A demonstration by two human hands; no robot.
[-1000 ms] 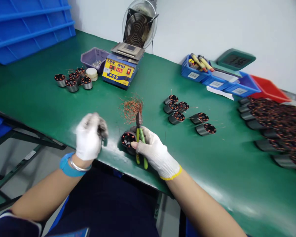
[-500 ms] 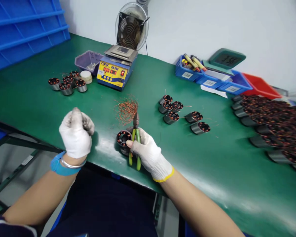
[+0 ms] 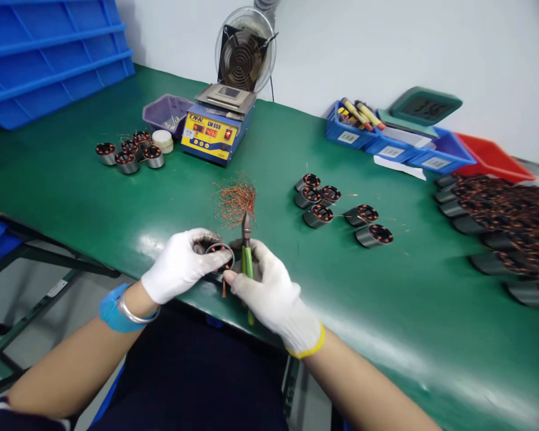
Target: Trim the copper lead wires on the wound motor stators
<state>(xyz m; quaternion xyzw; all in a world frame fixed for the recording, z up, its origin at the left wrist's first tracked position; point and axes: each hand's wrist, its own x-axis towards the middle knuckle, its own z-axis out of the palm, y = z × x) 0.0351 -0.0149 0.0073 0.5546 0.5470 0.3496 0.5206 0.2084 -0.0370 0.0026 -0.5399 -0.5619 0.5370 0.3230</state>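
Gloved in white, my left hand [image 3: 186, 260] grips a motor stator [image 3: 220, 248], a metal ring with copper windings, near the table's front edge. My right hand [image 3: 267, 284], also gloved, holds green-handled cutting pliers [image 3: 247, 260] with the jaws pointing away from me. The thumb of that hand is close to the stator; whether it touches is hard to make out. A short bundle of copper wire [image 3: 224, 288] hangs below the stator. Just beyond the pliers' jaws lies a heap of cut copper wire [image 3: 236, 200].
Several stators [image 3: 318, 215] stand right of the wire heap, and several more [image 3: 127, 162] at left. A dense mass of stators [image 3: 498, 257] fills the right side. At the back are a solder pot [image 3: 215, 131], a purple bin [image 3: 166, 111] and blue bins [image 3: 348, 136].
My left hand has come right from the bare table and taken hold of the stator, which was at my right hand. The ring is now turned, and a wire bundle shows under it.
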